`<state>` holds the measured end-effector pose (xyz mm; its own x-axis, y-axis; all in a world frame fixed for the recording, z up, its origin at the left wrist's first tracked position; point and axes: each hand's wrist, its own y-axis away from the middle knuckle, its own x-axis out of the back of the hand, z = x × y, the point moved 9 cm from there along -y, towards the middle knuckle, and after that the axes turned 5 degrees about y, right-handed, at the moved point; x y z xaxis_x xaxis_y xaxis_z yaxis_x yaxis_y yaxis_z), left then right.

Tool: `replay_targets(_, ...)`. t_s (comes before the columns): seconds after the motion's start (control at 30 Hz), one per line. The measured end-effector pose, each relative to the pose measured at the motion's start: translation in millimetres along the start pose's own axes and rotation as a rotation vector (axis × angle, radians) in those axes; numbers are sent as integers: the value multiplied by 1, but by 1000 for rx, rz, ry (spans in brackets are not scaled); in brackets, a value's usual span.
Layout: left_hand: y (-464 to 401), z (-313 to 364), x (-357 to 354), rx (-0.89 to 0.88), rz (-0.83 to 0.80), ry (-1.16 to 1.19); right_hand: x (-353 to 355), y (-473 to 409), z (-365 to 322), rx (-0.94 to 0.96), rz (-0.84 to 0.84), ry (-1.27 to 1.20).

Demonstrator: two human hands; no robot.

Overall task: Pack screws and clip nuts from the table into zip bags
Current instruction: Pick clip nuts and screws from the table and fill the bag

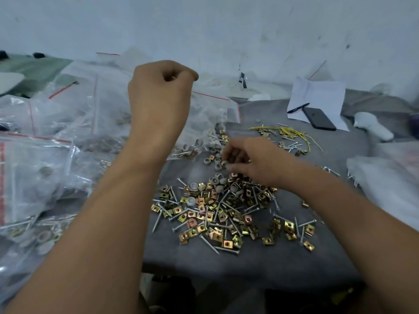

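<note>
1. 2 bare hands are working over a grey cloth-covered table [249, 264]; the left hand [158, 96] is hovering raised above the surface, its fingers curling into a fist, and something small and metallic is glinting inside the curl, too hidden to name.
2. The right hand [251, 159] is reaching down to the far edge of the hardware pile, its fingertips [229, 158] bunching together around the grey plastic caps [217, 177]; whether they are actually pinching one cannot be told.
3. The clip nuts [217, 214], gold and square, are lying in a loose heap just below and nearer than the right hand, mixing with the long silver screws [226, 248] scattered among them.
4. The zip bags [68, 123], clear with red seal strips, are piling up under and to the left of the left hand; several are already holding screws and caps.
5. Beyond the right hand, yellow wire ties [292, 132] are sprawling over a few more screws and nuts.
6. Farther right of them, a dark phone [318, 118] and a pen [298, 107] are resting on a white paper sheet [322, 96].
</note>
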<state>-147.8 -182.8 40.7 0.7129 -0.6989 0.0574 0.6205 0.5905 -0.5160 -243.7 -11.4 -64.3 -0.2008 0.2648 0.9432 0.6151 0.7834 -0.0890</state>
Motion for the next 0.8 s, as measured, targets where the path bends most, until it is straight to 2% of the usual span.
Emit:
replay_targets(0.13,-1,-8,-1,43,7,35,20,8,5,-24,63,-119)
replay_targets(0.27,5,-6,-20,33,-97,26,72,34,17,-100,347,-491)
replay_targets(0.37,13,-2,-43,-8,-195,-19,94,56,11,-54,533,-773)
replay_targets(0.43,19,1,-54,-26,-238,-42,100,60,1,-4,587,-752)
replay_targets(0.5,24,2,-62,-35,-279,-39,104,59,-8,19,611,-628)
replay_targets(0.67,28,-7,-73,29,-343,15,94,48,-18,56,529,-330)
replay_targets(0.8,25,-19,-79,36,-423,-83,89,41,-6,13,496,-294)
